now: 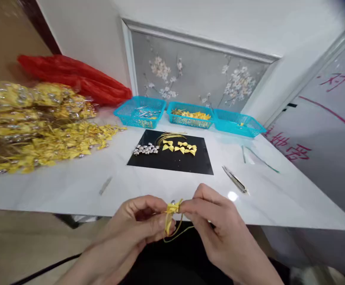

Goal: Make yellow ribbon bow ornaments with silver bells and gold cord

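Observation:
Just past the table's front edge, both hands pinch a small yellow ribbon bow (172, 208) with a silvery bead at its top. My left hand (139, 221) is closed on its left side, thumb and fingers pressed together. My right hand (212, 215) pinches the right side between thumb and forefinger. A thin yellow cord loops down below the bow between the hands. Ahead lies a black mat (166, 160) bearing silvery beads (145, 149), several yellow bows (180, 148) and a bundle of thin yellow cords (169, 136).
Three blue baskets stand along the back: one with small silvery pieces (125, 114), one with yellow pieces (175, 119), one nearly bare (237, 128). Thread snips (235, 180) lie right. Yellow bow bundles (56, 138) and red bag material (77, 81) fill the left.

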Motion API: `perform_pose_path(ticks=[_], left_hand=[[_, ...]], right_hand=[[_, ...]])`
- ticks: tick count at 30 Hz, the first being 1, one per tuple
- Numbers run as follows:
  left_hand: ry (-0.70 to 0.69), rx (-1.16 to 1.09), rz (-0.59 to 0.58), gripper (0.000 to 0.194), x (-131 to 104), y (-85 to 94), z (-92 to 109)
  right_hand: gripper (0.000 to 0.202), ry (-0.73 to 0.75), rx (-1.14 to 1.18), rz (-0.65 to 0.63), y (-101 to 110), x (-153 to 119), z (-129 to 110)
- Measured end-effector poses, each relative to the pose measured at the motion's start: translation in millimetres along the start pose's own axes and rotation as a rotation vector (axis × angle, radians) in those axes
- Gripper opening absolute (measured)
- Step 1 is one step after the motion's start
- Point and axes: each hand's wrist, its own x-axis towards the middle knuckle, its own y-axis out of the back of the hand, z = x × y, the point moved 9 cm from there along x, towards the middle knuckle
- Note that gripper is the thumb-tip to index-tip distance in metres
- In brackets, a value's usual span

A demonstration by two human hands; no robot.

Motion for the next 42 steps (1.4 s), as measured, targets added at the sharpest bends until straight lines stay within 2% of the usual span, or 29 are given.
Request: perform_pose_path(ticks=[6,19,27,37,42], left_hand=[[0.049,-0.033,-0.047,0.032,-1.8,-5.4,0.8],[0.078,-0.074,-0.017,0.035,-0.4,1.7,-4.3],[0.118,-0.086,-0.085,0.032,-1.0,-0.2,-10.2],[0.128,-0.078,-0.122,0.030,1.4,0.9,-12.9],[0.115,-0.070,-0.094,0.032,-0.3,-1.6,-8.2]], right_hand=[[0.035,0.000,0.059,-0.028,0.0,2.1,2.5],[0.040,0.017,0.027,-0.058,0.0,2.2,1.3],[0.036,0.031,0.009,-0.058,0.0,5.3,1.1],[0.037,0.149,-0.220,-0.050,2.6,5.8,-16.3],[0.034,0.205,-0.330,-0.050,3.3,6.1,-25.8]])
